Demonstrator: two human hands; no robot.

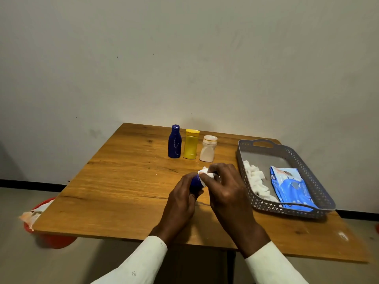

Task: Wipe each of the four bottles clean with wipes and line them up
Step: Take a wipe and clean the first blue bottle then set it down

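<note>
Wiping goes best turning the small dark-blue plastic bottle (pixel 195 182), gripped in the left hand (pixel 181 198), while right hand (pixel 224 187) pinches the crumpled white wipe (pixel 204 174), probably over its cap.

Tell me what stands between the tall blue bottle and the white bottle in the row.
The yellow bottle stands between the tall blue bottle and the white bottle, per the head view.

Three bottles lined up, a fourth half wrapped in a wipe

Dark blue bottle (pixel 174 142), yellow bottle (pixel 191 144) and white bottle (pixel 208 148) stand upright side by side near the bench's far edge; nearer, a small blue bottle (pixel 195 183) tilts, its top covered by a crumpled white wipe (pixel 205 174).
</note>
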